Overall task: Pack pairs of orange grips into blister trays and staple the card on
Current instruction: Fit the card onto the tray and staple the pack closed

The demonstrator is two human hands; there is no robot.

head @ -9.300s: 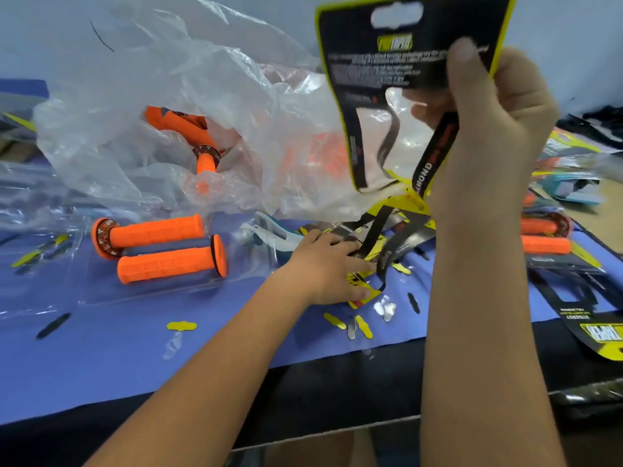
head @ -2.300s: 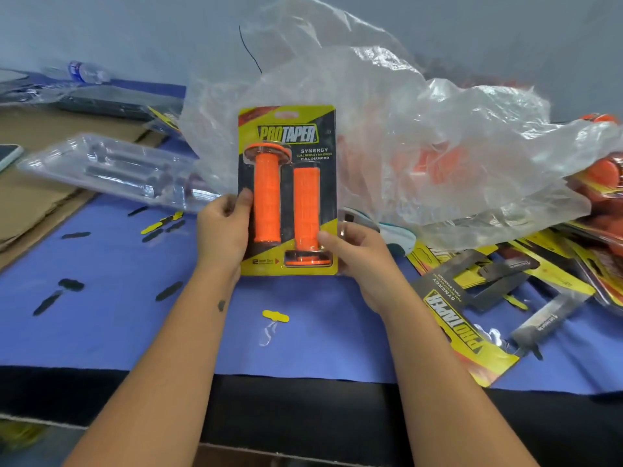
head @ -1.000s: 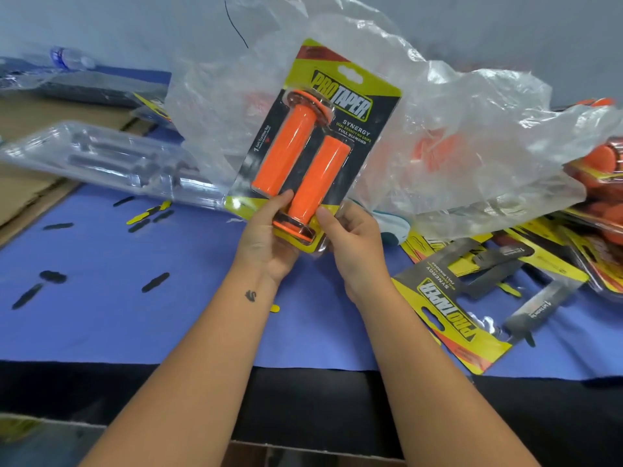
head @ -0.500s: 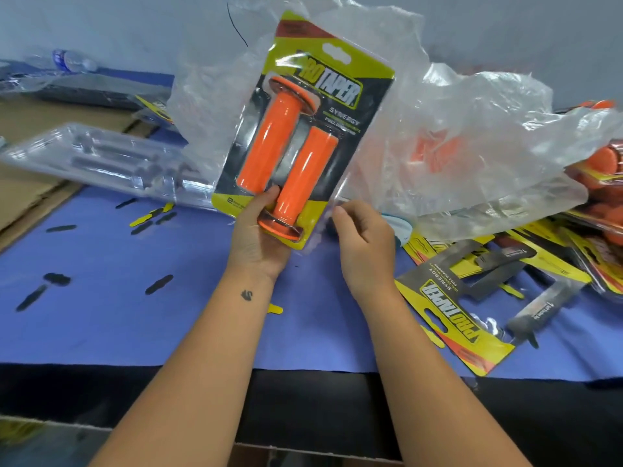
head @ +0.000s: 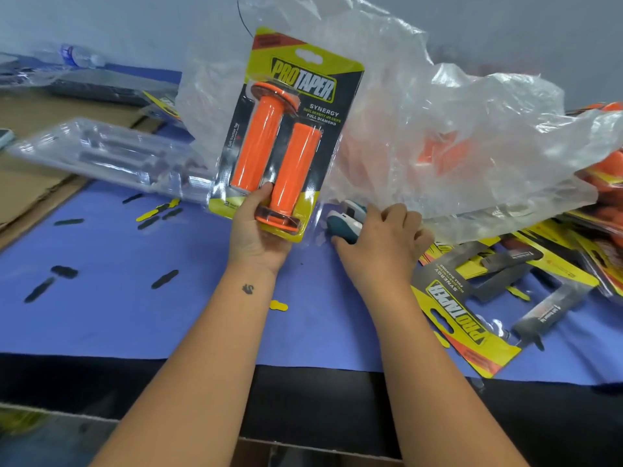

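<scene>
My left hand (head: 258, 235) grips the bottom edge of an assembled blister pack (head: 296, 89), holding it upright above the table. The pack has a yellow and black card and two orange grips (head: 274, 153) side by side under clear plastic. My right hand (head: 381, 242) lies on the blue mat just right of the pack, its fingers curled around a teal and white stapler (head: 345, 220) that pokes out from under the plastic bag.
A big crumpled clear plastic bag (head: 455, 129) with orange grips inside fills the back right. Loose yellow-black cards (head: 468, 328) lie at the right. Empty clear blister trays (head: 111, 156) sit at the left. Small punched-out scraps (head: 165, 278) dot the blue mat (head: 118, 311).
My right hand let go of the pack and moved right onto the stapler. My left hand alone now holds the pack, turned more upright.
</scene>
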